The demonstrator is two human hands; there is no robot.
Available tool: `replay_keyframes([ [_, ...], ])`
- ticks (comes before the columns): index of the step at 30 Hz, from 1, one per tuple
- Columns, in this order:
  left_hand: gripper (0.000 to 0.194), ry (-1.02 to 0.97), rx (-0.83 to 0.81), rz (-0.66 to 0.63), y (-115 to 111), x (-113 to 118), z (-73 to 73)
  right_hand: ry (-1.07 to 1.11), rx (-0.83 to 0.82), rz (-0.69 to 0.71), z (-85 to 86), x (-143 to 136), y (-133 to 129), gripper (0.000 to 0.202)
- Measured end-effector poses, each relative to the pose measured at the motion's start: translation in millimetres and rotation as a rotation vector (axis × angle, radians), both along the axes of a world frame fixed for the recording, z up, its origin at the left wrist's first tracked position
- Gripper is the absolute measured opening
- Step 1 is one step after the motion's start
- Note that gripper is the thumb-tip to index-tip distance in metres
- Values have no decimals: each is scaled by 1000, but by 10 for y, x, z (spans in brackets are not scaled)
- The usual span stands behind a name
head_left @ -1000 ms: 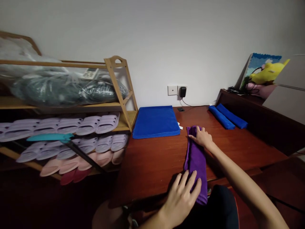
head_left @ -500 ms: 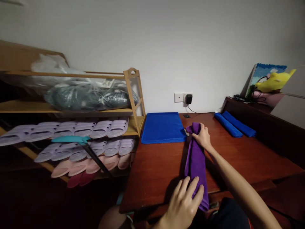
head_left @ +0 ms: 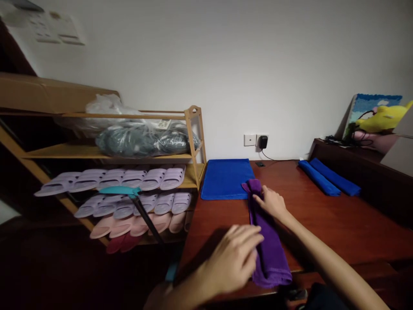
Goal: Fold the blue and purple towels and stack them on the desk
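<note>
A purple towel (head_left: 270, 254), folded into a long strip, lies lengthwise on the brown table, its far end touching the corner of a flat blue folded towel (head_left: 226, 178). My right hand (head_left: 273, 203) is at the strip's right edge near the far end, thumb on top and fingers at the side, closed on the cloth. By the left edge of the strip's near half is my left hand (head_left: 234, 256), open, with fingers stretched out and slightly curved over the cloth; it is a little blurred. Two narrow folded blue towels (head_left: 332, 178) lie at the back right.
To the left stands a wooden rack (head_left: 195, 150) with lilac and pink slippers and plastic-wrapped bundles. A turquoise-topped pole (head_left: 119, 190) leans in front of it. A black charger (head_left: 263, 142) is plugged into the wall. A yellow plush toy (head_left: 383, 118) sits on the raised ledge at right.
The view has shifted left. My left hand has moved from atop the purple towel to its left edge. My right hand has slid to its right edge, and the towel's far end now meets the blue one.
</note>
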State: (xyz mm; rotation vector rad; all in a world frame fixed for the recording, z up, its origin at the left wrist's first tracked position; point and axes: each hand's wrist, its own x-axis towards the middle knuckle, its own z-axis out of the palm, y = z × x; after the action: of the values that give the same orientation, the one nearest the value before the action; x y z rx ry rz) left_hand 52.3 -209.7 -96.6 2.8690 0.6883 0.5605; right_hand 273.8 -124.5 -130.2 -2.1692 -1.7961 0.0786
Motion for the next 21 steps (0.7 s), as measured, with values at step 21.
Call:
replay_keyframes([
  [21,59,152,45,153,811,527,-842,75,109,126,-213,847,-602,48],
])
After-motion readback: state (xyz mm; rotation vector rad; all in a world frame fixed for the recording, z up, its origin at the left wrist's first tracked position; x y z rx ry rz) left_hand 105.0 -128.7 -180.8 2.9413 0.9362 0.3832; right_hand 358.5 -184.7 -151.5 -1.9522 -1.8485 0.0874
